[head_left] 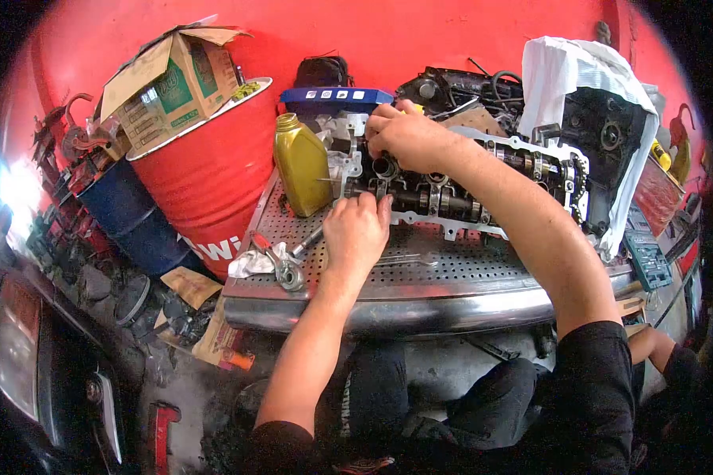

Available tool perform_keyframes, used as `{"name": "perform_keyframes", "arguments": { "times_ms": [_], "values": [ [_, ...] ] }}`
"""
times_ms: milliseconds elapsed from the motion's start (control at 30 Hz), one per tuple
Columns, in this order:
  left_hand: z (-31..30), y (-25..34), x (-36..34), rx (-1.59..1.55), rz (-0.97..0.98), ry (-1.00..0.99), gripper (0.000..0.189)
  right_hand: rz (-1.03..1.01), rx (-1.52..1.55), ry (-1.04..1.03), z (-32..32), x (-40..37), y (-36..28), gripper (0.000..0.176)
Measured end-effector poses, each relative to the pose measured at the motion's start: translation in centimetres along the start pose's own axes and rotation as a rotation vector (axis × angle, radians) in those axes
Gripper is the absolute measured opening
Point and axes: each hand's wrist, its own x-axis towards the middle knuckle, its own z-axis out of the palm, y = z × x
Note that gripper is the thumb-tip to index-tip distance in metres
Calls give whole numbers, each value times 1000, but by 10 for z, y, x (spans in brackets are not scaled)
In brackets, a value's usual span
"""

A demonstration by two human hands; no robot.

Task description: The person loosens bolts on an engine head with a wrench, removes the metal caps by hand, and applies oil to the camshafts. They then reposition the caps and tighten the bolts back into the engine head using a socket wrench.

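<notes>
An engine cylinder head (483, 178) with exposed camshafts lies on a perforated metal table (420, 273). My left hand (356, 229) rests against its near edge, fingers curled onto the metal. My right hand (408, 134) reaches over the head's left end, fingers closed on a small part there; something yellow shows behind the fingers, but I cannot tell what it is. A yellow-gold oil bottle (301, 165) stands just left of the engine part.
Wrenches and a rag (281, 261) lie at the table's front left. A red drum (210, 174) with a cardboard box (170, 83) on top stands left. A white cloth (586, 75) drapes another engine part at right. A socket tray (648, 257) sits far right.
</notes>
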Motion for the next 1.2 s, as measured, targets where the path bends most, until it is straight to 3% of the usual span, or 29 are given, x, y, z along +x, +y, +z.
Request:
{"name": "perform_keyframes", "arguments": {
  "times_ms": [133,267,367,467,567,667,700,833,900,1000,1200],
  "values": [
    [4,0,1,-18,65,106,24,14,47,152,5,-2,-1,26],
    [4,-1,0,-18,-44,-70,23,1,-57,73,-3,-2,0,22],
    [1,7,-1,-16,46,166,25,6,-27,4,-4,1,-4,20],
    [6,1,-1,4,-21,-6,24,8,17,53,-7,-3,-7,21],
    [1,1,0,-30,-125,-173,23,60,25,303,-4,-16,-28,22],
    [5,2,-2,-51,80,241,23,-70,-41,191,4,-35,-48,20],
    [9,0,-2,-61,80,236,24,-121,-103,272,14,-35,-48,15],
    [9,4,-5,-30,-105,-15,23,-118,-222,180,10,-23,-43,15],
    [5,5,-6,-47,-134,-32,22,-187,-310,169,10,-19,-40,14],
    [14,2,-5,-99,21,242,24,-238,-356,152,11,-18,-40,12],
    [21,-2,-7,-114,-98,80,29,-229,-179,198,17,-23,-38,17]
  ]
}}
